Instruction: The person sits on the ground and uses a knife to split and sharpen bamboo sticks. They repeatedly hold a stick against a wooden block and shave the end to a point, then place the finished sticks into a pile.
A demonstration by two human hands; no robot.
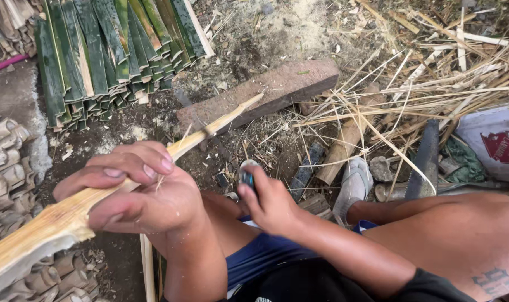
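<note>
Bamboo strip (70, 215), pale yellow and fibrous, held slantwise from lower left corner of view up toward centre, tapering to thin point (249, 103) just over brick. Lower end cut off by left edge of view; middle stretch hidden under fingers. Cut face rough and splintered, loose fibre curling near thumb.

Left hand (137, 193) closed around strip, fingers folded over top, thumb pressed along upper side. Right hand (268, 204) gripped tight on small tool handle (246, 178), dark with pale rim; blade, if any, hidden behind strip and hand, so kind of tool hard to make out. Both forearms cut off at bottom edge; knee and thigh fill lower right corner.

Brick (265, 92), reddish and long, flat on dirt ground (254, 33) beyond strip's tip. Stack of green bamboo slats (106, 53) at upper left, ends staggered, far ends cut off by top edge. Grey-brown split bamboo pieces (6, 162) piled along left edge, partly out of view. Heap of dry shavings and splinters (427, 72) at upper right. Saw (425, 159), dark toothed blade, lying near right side, handle not discernible. Grey shoe (354, 187) on ground beside short round bamboo piece (344, 148). White sack (495, 140) with red patch cut off by right edge.
</note>
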